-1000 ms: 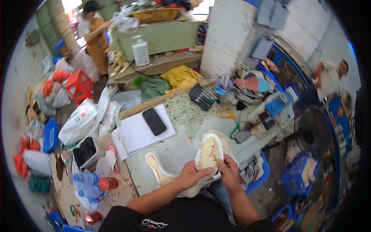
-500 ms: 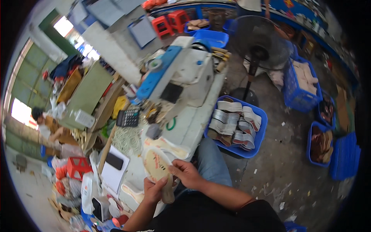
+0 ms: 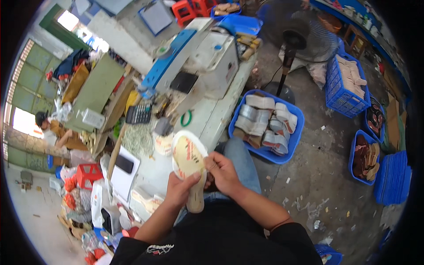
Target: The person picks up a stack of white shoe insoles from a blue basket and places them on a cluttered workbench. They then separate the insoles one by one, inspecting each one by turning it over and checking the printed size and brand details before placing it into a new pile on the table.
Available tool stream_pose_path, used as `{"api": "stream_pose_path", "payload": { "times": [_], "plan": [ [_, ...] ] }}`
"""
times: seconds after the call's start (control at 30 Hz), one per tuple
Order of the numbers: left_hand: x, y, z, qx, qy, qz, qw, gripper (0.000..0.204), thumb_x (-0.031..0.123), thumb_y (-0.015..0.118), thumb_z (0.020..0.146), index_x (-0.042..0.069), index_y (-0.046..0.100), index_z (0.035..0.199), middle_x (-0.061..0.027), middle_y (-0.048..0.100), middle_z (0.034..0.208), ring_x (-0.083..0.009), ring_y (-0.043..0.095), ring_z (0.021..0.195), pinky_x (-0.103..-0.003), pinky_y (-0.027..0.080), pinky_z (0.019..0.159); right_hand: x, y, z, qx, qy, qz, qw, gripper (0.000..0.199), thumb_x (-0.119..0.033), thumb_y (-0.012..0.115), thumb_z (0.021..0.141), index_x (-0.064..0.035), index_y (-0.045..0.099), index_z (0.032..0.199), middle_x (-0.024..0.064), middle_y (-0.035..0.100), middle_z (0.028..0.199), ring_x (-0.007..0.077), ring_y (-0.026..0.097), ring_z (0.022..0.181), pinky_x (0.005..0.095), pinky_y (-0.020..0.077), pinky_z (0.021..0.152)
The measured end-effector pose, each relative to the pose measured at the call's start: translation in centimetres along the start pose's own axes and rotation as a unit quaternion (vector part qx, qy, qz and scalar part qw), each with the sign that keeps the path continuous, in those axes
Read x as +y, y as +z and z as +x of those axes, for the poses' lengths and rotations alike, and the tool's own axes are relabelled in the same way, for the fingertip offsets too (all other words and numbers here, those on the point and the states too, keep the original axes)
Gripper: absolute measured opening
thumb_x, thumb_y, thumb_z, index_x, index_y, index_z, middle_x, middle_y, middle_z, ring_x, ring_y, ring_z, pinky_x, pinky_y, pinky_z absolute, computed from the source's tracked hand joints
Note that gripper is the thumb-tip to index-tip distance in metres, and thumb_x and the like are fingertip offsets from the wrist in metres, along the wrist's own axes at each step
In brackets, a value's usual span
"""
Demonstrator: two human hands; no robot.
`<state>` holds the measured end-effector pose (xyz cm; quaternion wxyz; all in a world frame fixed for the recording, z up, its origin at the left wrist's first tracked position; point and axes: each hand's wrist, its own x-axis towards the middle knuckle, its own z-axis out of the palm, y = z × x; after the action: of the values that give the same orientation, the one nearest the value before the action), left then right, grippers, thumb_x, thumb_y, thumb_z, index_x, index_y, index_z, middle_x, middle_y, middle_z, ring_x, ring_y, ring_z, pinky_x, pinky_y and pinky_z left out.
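Observation:
A cream shoe insole (image 3: 189, 155) with red and black print on its wide end is held up in front of my body, over the near edge of the table. My left hand (image 3: 182, 187) grips its narrow middle, thumb lying on top. Along its right edge my right hand (image 3: 222, 173) pinches it with thumb and fingers. The fingers beneath the insole are partly hidden. More insoles (image 3: 148, 202) lie on the table left of my left hand. Another cream piece (image 3: 163, 144) is partly covered behind the held one.
A sewing machine (image 3: 211, 66) stands on the table (image 3: 207, 115), with a calculator (image 3: 138, 114), a green ring (image 3: 186, 118), thread and a phone (image 3: 124, 162) before it. Right of my leg is a blue basin (image 3: 289, 150) of stacked insoles. A standing fan (image 3: 295, 39) and blue crates (image 3: 346, 95) are beyond.
Both hands keep hold of the insole, which has been lifted and turned a little more upright. My view has shifted, so the table and basin appear higher in the picture.

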<state>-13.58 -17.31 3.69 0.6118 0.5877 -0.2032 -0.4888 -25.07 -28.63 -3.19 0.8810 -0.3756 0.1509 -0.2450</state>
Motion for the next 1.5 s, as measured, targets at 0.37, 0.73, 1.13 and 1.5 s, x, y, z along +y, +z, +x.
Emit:
{"api": "stream_pose_path", "payload": {
  "times": [0.37,0.73,1.13,1.5],
  "plan": [
    [1.1,-9.9,-2.3,0.026,-0.004,-0.154,0.988,0.032,0.012,0.066,0.100,-0.006,0.061,0.126,-0.0201,0.074,0.104,-0.0316,0.077,0.089,-0.043,0.066,0.081,2.4,4.4,2.9,-0.113,0.019,-0.119,0.986,0.025,-0.027,0.059,0.109,-0.0045,0.061,0.100,-0.0033,0.055,0.084,0.0043,0.048,0.075,0.0232,0.0417,0.069],
    [1.8,-13.3,-2.0,-0.006,0.009,-0.187,0.982,0.028,0.008,0.069,0.100,-0.006,0.067,0.124,-0.0169,0.075,0.111,-0.0250,0.076,0.093,-0.040,0.066,0.082,1.3,7.4,5.6,-0.165,0.015,-0.302,0.939,0.031,-0.016,0.063,0.103,-0.0046,0.056,0.075,-0.0038,0.049,0.063,0.0052,0.043,0.058,0.0271,0.0351,0.052],
    [0.6,-11.6,-1.4,0.053,0.219,0.195,0.955,0.018,0.012,0.060,0.106,-0.003,0.069,0.111,-0.0086,0.075,0.097,-0.0167,0.069,0.081,-0.031,0.053,0.074,-2.2,10.9,5.1,-0.220,-0.150,-0.657,0.705,0.011,-0.010,0.067,0.083,-0.0038,0.059,0.087,0.0121,0.063,0.071,0.0297,0.065,0.063,0.0398,0.0487,0.058],
    [1.1,-13.3,-0.3,-0.060,-0.037,-0.070,0.995,0.037,0.026,0.060,0.107,-0.005,0.062,0.129,-0.0123,0.072,0.110,-0.0182,0.071,0.096,-0.033,0.058,0.085,3.8,6.3,5.6,-0.082,0.103,-0.093,0.987,0.021,-0.020,0.069,0.102,-0.0022,0.066,0.113,0.0024,0.070,0.096,0.0077,0.061,0.071,0.0219,0.0504,0.067]
  ]
}}
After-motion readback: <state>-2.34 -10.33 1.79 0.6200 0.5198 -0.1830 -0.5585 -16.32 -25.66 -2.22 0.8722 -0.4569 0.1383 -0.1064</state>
